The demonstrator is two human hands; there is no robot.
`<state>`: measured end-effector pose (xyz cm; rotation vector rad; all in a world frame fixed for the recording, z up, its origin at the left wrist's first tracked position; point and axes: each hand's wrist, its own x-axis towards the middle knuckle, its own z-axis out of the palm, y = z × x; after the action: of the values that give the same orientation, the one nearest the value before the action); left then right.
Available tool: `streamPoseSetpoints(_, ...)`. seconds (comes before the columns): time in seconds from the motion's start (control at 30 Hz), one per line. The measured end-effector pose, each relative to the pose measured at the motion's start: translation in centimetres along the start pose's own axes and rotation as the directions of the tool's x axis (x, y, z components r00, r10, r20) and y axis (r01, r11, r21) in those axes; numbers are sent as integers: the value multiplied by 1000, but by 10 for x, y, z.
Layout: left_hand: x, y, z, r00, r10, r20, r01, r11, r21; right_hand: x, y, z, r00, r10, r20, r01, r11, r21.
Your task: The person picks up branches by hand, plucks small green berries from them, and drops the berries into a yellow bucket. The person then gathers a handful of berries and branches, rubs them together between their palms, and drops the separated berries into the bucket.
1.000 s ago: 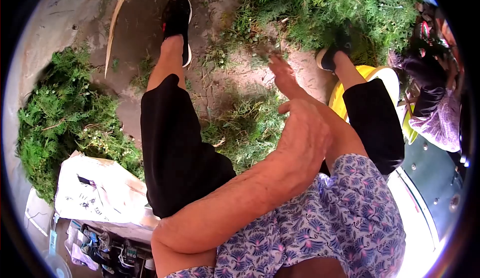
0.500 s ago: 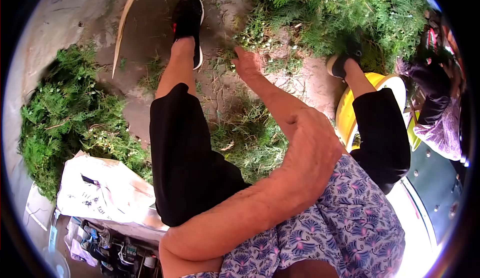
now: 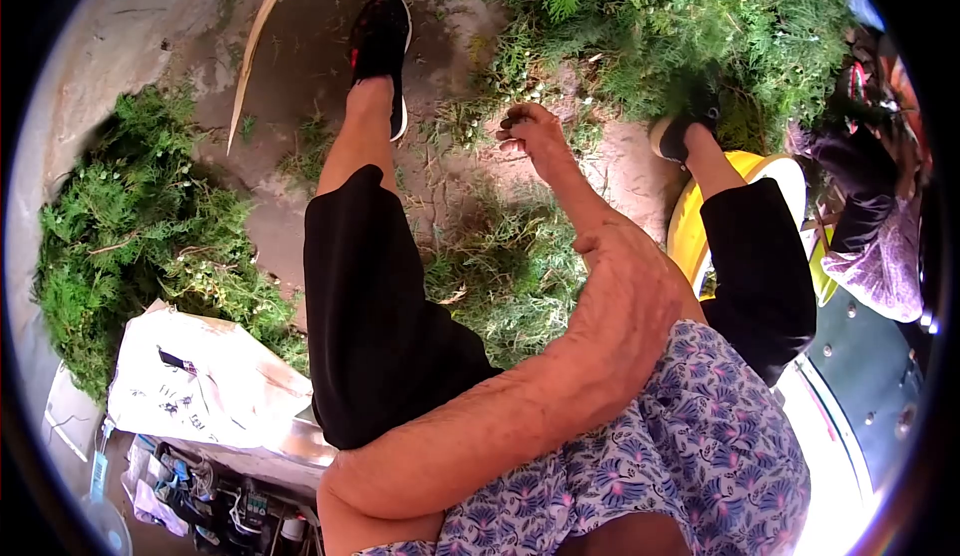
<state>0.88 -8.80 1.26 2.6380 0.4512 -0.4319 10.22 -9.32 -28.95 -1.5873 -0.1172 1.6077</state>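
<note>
My right hand (image 3: 540,139) is raised over the bare ground in the middle, with its fingers curled in and dark at the tips. Whatever lies between those fingers is too small to name. Across my body, my left hand (image 3: 625,271) rests over my right forearm (image 3: 582,201) near the elbow. Its thumb shows; the other fingers are mostly hidden, and the hand looks wrapped round the arm. Just beyond the right hand lie scattered green sprigs (image 3: 525,81) with small pale cones. Closer to me, more loose green sprigs (image 3: 520,276) cover the ground between my legs.
Leafy branches are heaped at the upper right (image 3: 700,26) and at the left (image 3: 130,246). A yellow round tub (image 3: 690,221) stands beside my right leg. A pale sack (image 3: 200,376) lies by my left knee. Another person's patterned clothing (image 3: 880,271) shows at the far right.
My right hand has drawn back from the sprigs, moving right and slightly nearer me. Its fingers, stretched toward the ground before, are now curled. My left hand stays on the forearm.
</note>
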Motion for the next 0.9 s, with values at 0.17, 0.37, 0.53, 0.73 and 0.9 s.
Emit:
streamPoseSetpoints(0.17,0,-1,0,999,-26,-42,27,999,28,21,24,6,956,-290,31,263,808,-528)
streamPoseSetpoints(0.37,0,-5,-4,1000,10,-9,-10,999,34,46,45,21,810,-510,291,442,205,-873)
streamPoseSetpoints(0.53,-3,-5,-3,994,0,-105,4,999,37,28,11,24,914,-378,147,338,512,-790)
streamPoseSetpoints(0.73,-1,3,2,999,-18,-41,17,1000,-22,-3,-2,6,994,-51,99,56,997,-46)
streamPoseSetpoints(0.9,-1,-2,-1,999,31,-36,-31,999,-14,13,1,16,998,-51,27,55,983,-173)
